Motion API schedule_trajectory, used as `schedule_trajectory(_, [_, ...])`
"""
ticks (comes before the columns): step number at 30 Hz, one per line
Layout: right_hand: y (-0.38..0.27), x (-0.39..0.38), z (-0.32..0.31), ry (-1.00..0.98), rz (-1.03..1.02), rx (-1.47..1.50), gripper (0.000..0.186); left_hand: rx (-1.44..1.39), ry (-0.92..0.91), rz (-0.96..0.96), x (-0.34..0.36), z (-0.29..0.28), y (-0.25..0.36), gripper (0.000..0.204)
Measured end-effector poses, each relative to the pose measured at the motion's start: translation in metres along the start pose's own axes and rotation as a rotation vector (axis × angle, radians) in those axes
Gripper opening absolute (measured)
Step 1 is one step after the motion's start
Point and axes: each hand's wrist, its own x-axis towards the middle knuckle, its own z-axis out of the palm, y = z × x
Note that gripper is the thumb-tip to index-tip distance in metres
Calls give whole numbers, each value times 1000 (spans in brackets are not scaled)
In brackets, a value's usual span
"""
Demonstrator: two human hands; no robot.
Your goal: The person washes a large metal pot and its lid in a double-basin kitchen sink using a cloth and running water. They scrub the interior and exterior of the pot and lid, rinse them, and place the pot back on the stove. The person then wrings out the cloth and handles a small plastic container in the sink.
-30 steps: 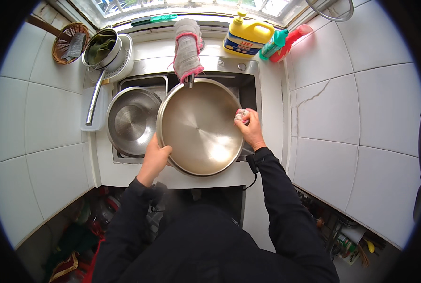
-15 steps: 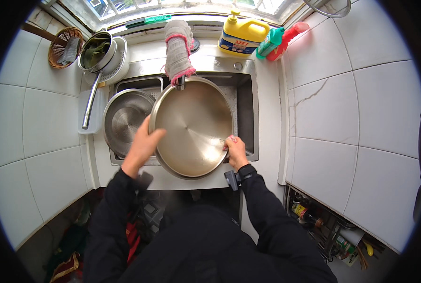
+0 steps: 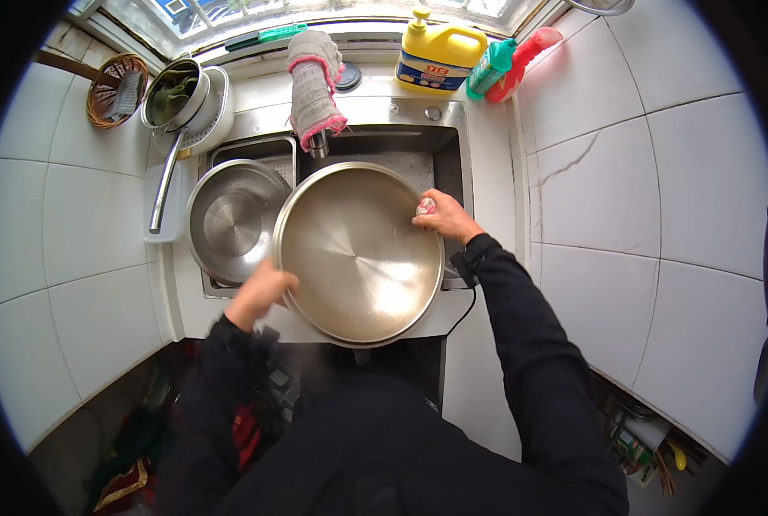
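Note:
A wide, round steel basin (image 3: 349, 249) is tilted over the front of the sink, its shiny inside facing up. My left hand (image 3: 263, 291), slightly blurred, grips its left rim low down, thumb on the inner side. At the upper right rim my right hand (image 3: 449, 217) is closed on a small pink-and-white cloth (image 3: 426, 206), pressed against the edge. The cloth is mostly hidden by my fingers. Beside the basin on the left, a second steel basin (image 3: 229, 225) sits in the sink. A faucet (image 3: 317, 144) wrapped in a grey, pink-edged cloth stands just behind.
The steel sink (image 3: 453, 163) lies under both basins. Behind it stand a yellow jug (image 3: 440, 58), a green bottle (image 3: 491, 69) and a red bottle (image 3: 530, 62). At the left are a long-handled pot (image 3: 175, 99) and a wicker basket (image 3: 113, 107). Tiled walls (image 3: 599, 206) flank the counter.
The basin has come nearer to me and a little right, away from the faucet. My right hand has moved up along its rim with the cloth; my left hand has slid lower.

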Motion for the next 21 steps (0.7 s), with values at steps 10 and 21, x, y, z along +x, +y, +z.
schedule_trajectory(10, [23, -76, 65, 474, 233, 507, 11, -377, 93, 120, -14, 65, -22, 70])
schedule_trajectory(21, [1, -13, -20, 10, -61, -114, 63, -154, -1, 34, 5, 22, -28, 35])
